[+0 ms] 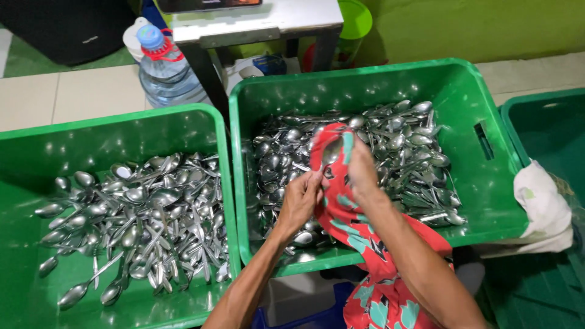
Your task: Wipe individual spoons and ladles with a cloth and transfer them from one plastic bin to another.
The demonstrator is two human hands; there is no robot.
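— Over the middle green crate (481, 183), what do you have?

— I see both hands working together above the heap of spoons (396, 152) that fills it. My right hand (361, 173) has its grip wrapped in a red cloth with teal flowers (341, 210), and one spoon (333, 151) shows bowl-up at the top of that cloth, just above the fingers.

— And the other hand?

— My left hand (300, 201) has its grip pinched on the edge of the same cloth, just beside the right. Whether it also touches the spoon's handle, I cannot tell; the cloth hides it.

— Where does the cloth run?

— Down from the hands over the crate's near rim toward my lap.

— What else is around?

— Left of it stands a second green crate (36, 158) with another pile of spoons (134, 225), touching wall to wall. At the right edge is a third green bin (548, 122) with a white cloth (542, 207) draped on its rim. Behind the crates I see a water bottle with a blue cap (161, 67) on the floor.
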